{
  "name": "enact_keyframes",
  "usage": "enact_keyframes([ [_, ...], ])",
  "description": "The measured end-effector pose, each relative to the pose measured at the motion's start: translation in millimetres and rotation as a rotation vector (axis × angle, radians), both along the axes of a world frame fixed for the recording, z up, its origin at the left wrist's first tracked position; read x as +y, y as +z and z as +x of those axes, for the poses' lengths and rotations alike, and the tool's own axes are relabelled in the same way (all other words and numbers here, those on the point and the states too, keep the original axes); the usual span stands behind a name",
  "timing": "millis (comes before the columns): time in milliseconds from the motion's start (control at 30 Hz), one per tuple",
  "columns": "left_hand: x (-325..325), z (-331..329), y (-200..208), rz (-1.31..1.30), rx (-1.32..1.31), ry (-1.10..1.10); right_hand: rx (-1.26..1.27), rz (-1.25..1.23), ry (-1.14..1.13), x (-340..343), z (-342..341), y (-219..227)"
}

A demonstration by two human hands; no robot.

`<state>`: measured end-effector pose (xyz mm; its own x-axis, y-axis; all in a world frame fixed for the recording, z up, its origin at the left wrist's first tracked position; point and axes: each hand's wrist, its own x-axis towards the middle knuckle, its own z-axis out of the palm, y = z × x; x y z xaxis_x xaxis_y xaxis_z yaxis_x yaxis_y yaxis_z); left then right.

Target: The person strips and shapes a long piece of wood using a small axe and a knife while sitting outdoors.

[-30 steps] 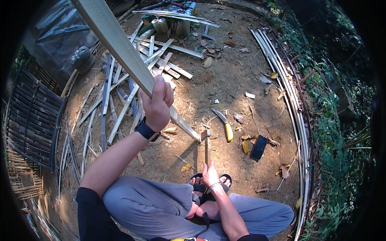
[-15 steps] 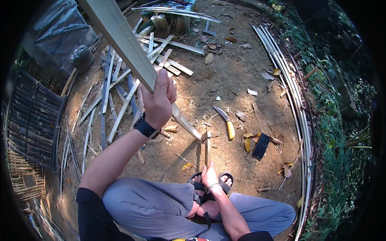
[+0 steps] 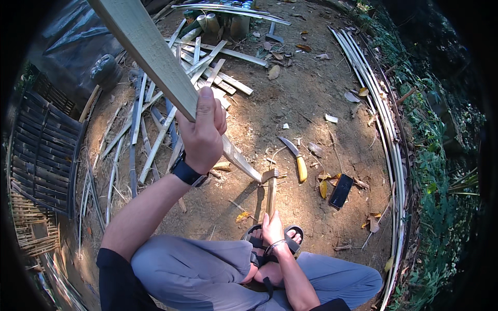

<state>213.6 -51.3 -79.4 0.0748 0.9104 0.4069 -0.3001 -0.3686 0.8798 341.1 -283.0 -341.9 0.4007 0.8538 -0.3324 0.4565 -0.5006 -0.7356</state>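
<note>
My left hand, with a dark watch at the wrist, grips a long pale wooden plank. The plank slants from the upper left down to the ground, where its far end meets the metal head of a hatchet-like tool. Closed round that tool's short wooden handle is my right hand, low in front of my sandalled feet. Whether the blade is in the wood or only against it, I cannot tell. Beyond the tool lies a curved knife with a yellow handle.
A black phone lies on the dirt to the right. Pale split strips are heaped at the far left, and long thin poles line the right side. A hammer-like tool lies far back. Dark slatted panels stand at left.
The hatchet-like tool's head has turned slightly, showing more of its flat side at the plank's lower end. Both hands keep their grips; the whole view has shifted a little.
</note>
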Motion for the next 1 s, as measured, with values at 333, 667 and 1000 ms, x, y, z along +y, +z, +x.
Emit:
enact_keyframes([
  [333, -2.1, -27.2, -6.2, -0.041, -0.085, 0.097, -0.041, -0.03, 0.007, 7.8, -18.8, 37.5],
  [667, -12.5, -40.1, -12.0, -0.004, -0.002, 0.063, 0.172, 0.162, -0.025, 19.4, 4.1, 90.9],
  [1000, -27.0, -34.7, -2.4, -0.005, 0.004, 0.079, 0.136, 0.128, -0.045, -11.0, 8.2, 4.1],
])
